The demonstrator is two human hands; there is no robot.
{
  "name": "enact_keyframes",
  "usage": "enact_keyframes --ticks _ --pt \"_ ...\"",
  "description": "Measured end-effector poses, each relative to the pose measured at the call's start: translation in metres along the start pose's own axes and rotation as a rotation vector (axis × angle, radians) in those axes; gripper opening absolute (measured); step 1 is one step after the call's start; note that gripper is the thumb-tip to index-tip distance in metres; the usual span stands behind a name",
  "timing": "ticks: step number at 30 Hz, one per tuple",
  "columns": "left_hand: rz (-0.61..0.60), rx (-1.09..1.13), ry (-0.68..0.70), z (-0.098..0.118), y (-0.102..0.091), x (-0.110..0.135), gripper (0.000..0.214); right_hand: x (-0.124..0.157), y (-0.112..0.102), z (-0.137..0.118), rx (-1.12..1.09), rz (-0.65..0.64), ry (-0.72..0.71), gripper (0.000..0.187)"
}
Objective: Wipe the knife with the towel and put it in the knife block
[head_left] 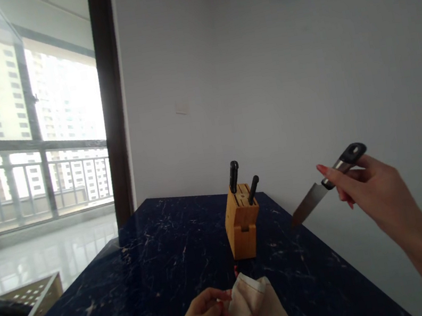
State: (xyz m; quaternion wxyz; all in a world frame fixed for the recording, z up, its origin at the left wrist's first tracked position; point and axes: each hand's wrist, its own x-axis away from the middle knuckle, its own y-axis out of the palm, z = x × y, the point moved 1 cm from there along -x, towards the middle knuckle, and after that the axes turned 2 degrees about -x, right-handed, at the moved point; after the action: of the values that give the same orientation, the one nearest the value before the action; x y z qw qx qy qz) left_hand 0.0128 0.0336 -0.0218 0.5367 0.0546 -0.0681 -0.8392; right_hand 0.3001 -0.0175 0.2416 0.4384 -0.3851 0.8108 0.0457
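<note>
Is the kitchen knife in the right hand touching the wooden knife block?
Apart. The head view shows the kitchen knife, held in the right hand, out to the side of the wooden knife block, with a plain gap between blade tip and block.

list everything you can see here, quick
knife block: 1, light wood, upright on the countertop
black-handled knives: 2, black handles, in the block
kitchen knife: 1, steel blade, black handle, in the right hand
cloth: 1, cream with red marks, in the left hand
marble countertop: 1, navy with white veins, centre
wall: 1, pale grey, behind the countertop
wall plate: 1, pale, on the wall
balcony railing: 1, grey, far left
perforated box: 1, beige, lower left
left hand: 1, bottom centre
right hand: 1, raised, right
</note>
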Motion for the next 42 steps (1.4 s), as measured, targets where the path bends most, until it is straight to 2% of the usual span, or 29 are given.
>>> enact_keyframes --ticks 4,9,13,21,29,33,38,42 --pt "0.011 -0.007 -0.009 -0.004 -0.002 -0.002 0.046 -0.007 0.013 -0.005 0.102 0.136 -0.119 0.033" --pt "-0.013 -0.027 0.025 -0.01 -0.004 -0.004 0.046 -0.022 0.037 -0.001 -0.001 0.13 -0.148 0.035" --pt "-0.008 -0.014 0.032 -0.011 -0.004 -0.005 0.048 -0.027 0.048 -0.001 -0.041 0.122 -0.156 0.036" --pt "0.003 -0.015 0.034 -0.011 -0.003 -0.005 0.045 -0.022 0.067 -0.001 -0.023 -0.005 -0.181 0.035" --pt "-0.017 -0.021 0.057 -0.012 -0.004 -0.006 0.045 -0.028 0.111 0.007 0.079 -0.262 -0.222 0.035" --pt "-0.016 -0.027 0.051 -0.013 -0.004 -0.006 0.046 -0.022 0.121 0.017 0.054 -0.297 -0.169 0.039" --pt "-0.021 -0.014 0.053 -0.013 -0.005 -0.006 0.044 -0.008 0.112 0.027 -0.086 -0.238 -0.097 0.044" --pt "-0.045 -0.039 0.042 -0.01 -0.005 -0.005 0.045 0.033 0.108 0.053 -0.329 -0.17 0.039 0.046"
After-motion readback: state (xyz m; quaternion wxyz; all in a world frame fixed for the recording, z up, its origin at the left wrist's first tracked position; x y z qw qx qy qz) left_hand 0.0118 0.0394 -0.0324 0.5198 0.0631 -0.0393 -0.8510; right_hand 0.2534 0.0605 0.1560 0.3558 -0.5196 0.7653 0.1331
